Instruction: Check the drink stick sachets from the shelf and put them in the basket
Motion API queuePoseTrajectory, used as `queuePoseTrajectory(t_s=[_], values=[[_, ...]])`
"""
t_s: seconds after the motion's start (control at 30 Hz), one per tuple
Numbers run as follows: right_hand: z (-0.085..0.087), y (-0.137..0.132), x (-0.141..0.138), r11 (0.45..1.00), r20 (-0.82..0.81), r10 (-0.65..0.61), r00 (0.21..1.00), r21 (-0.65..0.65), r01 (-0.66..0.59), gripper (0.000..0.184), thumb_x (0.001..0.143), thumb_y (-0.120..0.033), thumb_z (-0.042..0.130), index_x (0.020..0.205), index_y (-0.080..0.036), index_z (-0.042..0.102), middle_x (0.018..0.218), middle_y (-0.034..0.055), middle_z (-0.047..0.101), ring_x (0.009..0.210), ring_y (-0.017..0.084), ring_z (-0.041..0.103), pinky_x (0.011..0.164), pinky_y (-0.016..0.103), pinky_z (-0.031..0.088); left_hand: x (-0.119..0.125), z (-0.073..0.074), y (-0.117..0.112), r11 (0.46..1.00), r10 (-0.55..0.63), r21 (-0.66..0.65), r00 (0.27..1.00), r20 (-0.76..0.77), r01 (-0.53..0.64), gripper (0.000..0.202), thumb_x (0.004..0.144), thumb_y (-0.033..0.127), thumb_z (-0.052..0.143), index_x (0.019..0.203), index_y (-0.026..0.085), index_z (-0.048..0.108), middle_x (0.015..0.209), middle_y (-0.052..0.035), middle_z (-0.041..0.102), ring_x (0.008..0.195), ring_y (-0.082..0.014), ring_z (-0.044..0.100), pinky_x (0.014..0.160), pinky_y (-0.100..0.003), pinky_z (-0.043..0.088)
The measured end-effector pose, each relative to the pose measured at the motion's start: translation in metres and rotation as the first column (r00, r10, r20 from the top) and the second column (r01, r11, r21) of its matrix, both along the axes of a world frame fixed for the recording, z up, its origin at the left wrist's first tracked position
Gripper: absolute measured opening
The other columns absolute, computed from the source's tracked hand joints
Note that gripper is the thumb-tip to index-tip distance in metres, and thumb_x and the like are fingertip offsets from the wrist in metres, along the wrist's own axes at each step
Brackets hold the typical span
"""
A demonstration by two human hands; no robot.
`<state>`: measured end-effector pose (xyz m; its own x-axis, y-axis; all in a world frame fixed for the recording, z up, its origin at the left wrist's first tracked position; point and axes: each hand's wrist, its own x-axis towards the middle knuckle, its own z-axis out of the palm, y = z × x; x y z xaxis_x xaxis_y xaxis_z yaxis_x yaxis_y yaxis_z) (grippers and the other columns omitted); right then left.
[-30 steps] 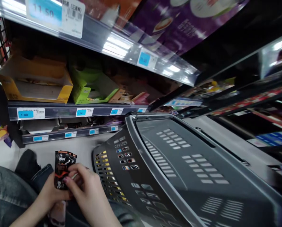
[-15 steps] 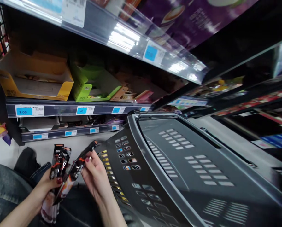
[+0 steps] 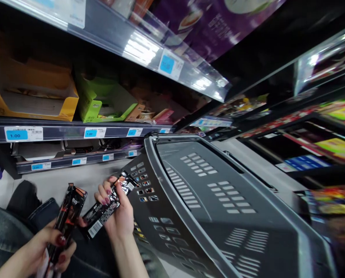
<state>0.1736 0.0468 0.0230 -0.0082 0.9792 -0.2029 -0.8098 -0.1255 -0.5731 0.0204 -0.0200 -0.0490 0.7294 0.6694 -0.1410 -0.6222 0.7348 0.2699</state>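
Observation:
My left hand [image 3: 52,247] is closed around several black snack packets [image 3: 71,204] with orange marks, held upright in a bunch above my lap. Just to the right, my right hand [image 3: 119,210] grips one similar black snack packet [image 3: 103,208], its barcode side turned up and its lower end near the bunch. The fingers wrap over this packet's middle. Beside my right hand stands a dark grey shopping basket [image 3: 172,197] with slotted walls.
Ahead is a low shelf [image 3: 53,133] with price tags, carrying a yellow carton [image 3: 68,106] and a green carton [image 3: 88,108]. Below it sits a grey-white tray [image 3: 36,152]. An upper shelf edge [image 3: 111,34] hangs overhead. Further shelving [image 3: 308,154] runs along the right.
The packet in my right hand has come away from the left bunch and turned over, showing its barcode. My left hand has moved slightly lower. The view has shifted right.

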Motion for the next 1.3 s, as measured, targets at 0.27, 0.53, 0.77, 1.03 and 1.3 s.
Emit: queuePoseTrajectory(t_s=[0.27,0.53,0.77,1.03,1.3], values=[[-0.013,0.000,-0.007,0.996,0.297,-0.074,0.952,0.069,0.055,0.035,0.076,-0.058,0.061,0.085,-0.026,0.049,0.078,-0.0029,0.047,0.070,0.011,0.046,0.069,0.023,0.041,-0.006,0.009,0.000,0.982,0.139,0.141,0.985,-0.100,-0.124,0.064,0.067,0.026,0.066,0.128,0.016,0.048,0.055,-0.0003,0.058,0.035,-0.0062,0.043,0.037,-0.017,0.025],[-0.015,-0.008,-0.013,0.989,0.295,0.135,0.946,0.024,-0.148,0.038,0.075,-0.055,0.062,0.087,-0.019,0.066,0.077,0.0028,0.057,0.062,0.012,0.049,0.046,0.020,0.038,-0.014,0.023,0.007,0.879,0.476,0.080,0.858,-0.192,-0.470,0.067,0.069,0.026,0.064,0.133,0.020,0.044,0.058,0.0009,0.055,0.047,-0.0106,0.046,0.045,-0.020,0.034],[-0.022,-0.014,-0.029,1.000,0.254,0.004,0.967,-0.009,-0.002,0.043,0.072,-0.058,0.064,0.089,-0.019,0.068,0.072,0.0036,0.060,0.057,0.012,0.052,0.042,0.020,0.040,-0.020,0.035,0.008,0.840,0.539,0.099,0.804,-0.250,-0.533,0.070,0.069,0.027,0.064,0.135,0.022,0.041,0.059,0.0012,0.054,0.049,-0.0115,0.045,0.047,-0.022,0.035],[-0.021,-0.019,-0.028,0.993,0.227,0.105,0.968,0.030,-0.114,0.061,0.080,-0.068,0.043,0.108,-0.018,0.064,0.096,0.0106,0.067,0.062,0.017,0.057,0.053,0.030,0.047,-0.024,0.036,0.011,0.821,0.567,0.118,0.772,-0.288,-0.558,0.063,0.067,0.027,0.064,0.129,0.018,0.050,0.058,0.0004,0.052,0.048,-0.0117,0.045,0.045,-0.023,0.038],[-0.017,-0.022,-0.025,0.997,0.425,0.005,0.905,0.072,-0.040,0.065,0.078,-0.070,0.044,0.109,-0.018,0.065,0.101,0.0116,0.067,0.064,0.019,0.060,0.064,0.037,0.049,-0.032,0.037,0.011,0.819,0.564,0.032,0.795,-0.224,-0.572,0.064,0.067,0.028,0.063,0.129,0.027,0.050,0.058,0.0002,0.054,0.047,-0.0107,0.047,0.044,-0.020,0.041]])
